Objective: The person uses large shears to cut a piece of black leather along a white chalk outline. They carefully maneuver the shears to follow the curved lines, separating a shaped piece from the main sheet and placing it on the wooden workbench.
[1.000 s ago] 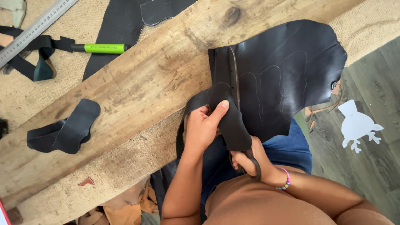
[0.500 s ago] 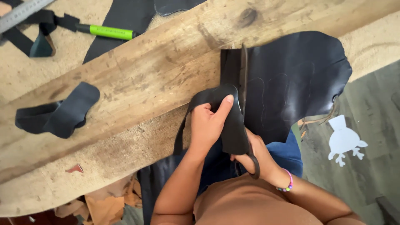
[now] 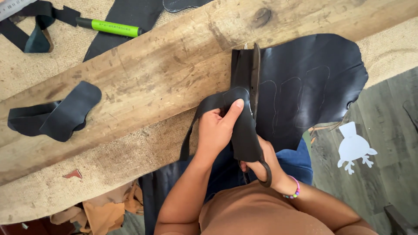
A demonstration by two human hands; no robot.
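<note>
Broad wooden plank (image 3: pixel 143 74) laid slantwise over a burlap-covered bench (image 3: pixel 48 196), serving as cutting surface. Large black leather sheet (image 3: pixel 313 82) draped off the plank's near edge, faint traced outlines facing up, likely as cutting guides. Cut black leather strip (image 3: pixel 239 126) curled up over the sheet's left edge, lifted clear of the blades. Left hand (image 3: pixel 215 130) pinching that strip, thumb pressed on top to keep it taut. Right hand (image 3: pixel 265 159) closed through the handles of dark scissors (image 3: pixel 254 74), blades pointing away along the edge. Loose black offcut (image 3: pixel 56 115) lying well apart at left. Green marker (image 3: pixel 111 28) resting near the far edge.
</note>
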